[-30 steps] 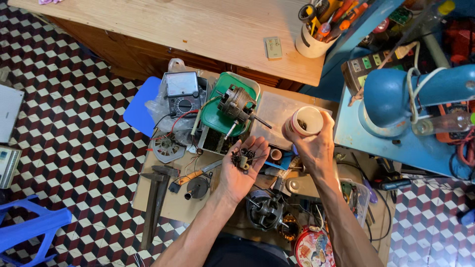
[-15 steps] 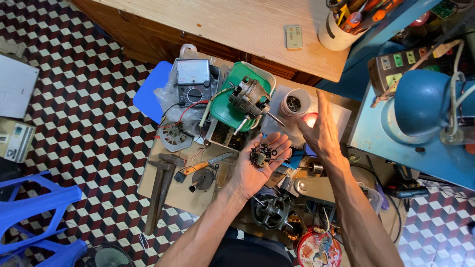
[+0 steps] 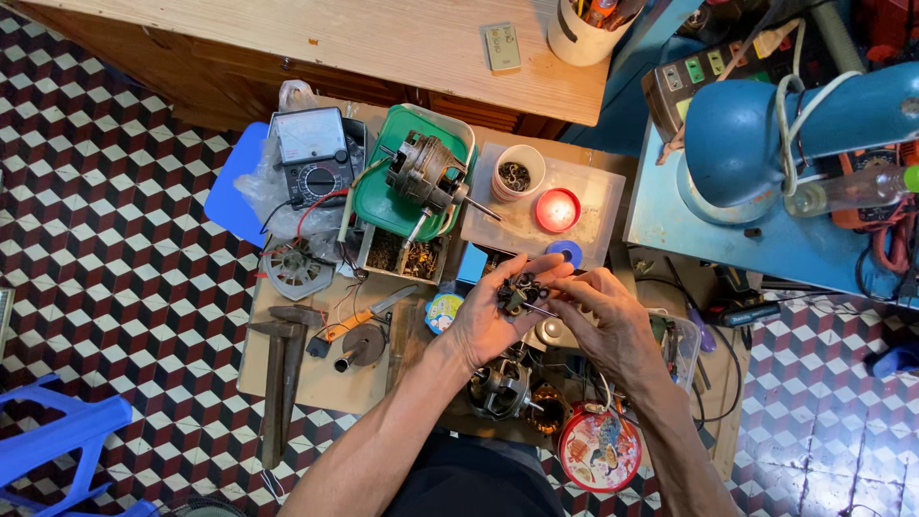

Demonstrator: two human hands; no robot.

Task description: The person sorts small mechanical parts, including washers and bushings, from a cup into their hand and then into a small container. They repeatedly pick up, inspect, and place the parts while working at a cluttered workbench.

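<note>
Right hand (image 3: 613,321) joined left hand (image 3: 498,316), both gripping small gear part (image 3: 522,292) above cluttered board (image 3: 316,383).

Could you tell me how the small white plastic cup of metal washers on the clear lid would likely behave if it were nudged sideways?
The small white plastic cup stands upright and fairly tall, so it might tip rather than slide. The dark washers inside probably weight its base somewhat. The clear plastic lid beneath looks smooth, so a low push may slide it.

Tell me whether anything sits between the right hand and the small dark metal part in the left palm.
Nothing visible does: the right hand already touches the small dark metal part lying in the left hand.
</note>
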